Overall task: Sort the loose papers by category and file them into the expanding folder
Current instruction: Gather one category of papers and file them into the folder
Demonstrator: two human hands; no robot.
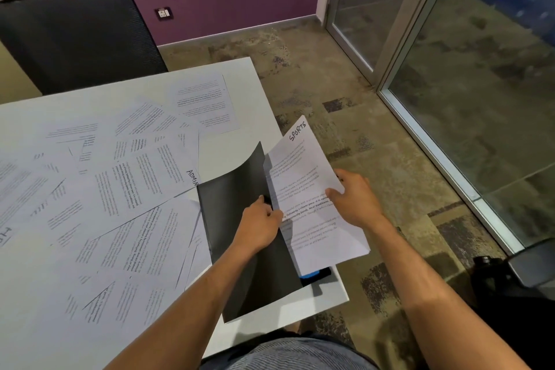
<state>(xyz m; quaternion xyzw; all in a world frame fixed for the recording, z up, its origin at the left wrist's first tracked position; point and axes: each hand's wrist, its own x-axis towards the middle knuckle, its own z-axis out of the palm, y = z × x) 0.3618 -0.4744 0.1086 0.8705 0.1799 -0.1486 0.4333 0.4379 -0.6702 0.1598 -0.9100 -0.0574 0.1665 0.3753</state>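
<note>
SPORTS sheet [303, 186] between both hands [260, 227], over black folder [240, 219]

left hand [260, 227] grips black folder [240, 219] — right hand [354, 197] holds SPORTS sheet [309, 189]

Matt black plastic folder [240, 219], white printed paper sheets [309, 189], smooth white table [45, 324], glossy glass door [480, 99].

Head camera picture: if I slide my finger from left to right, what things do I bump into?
Loose papers → paper marked ADMIN → black folder → left hand → SPORTS paper → right hand → carpet floor → glass door.
</note>
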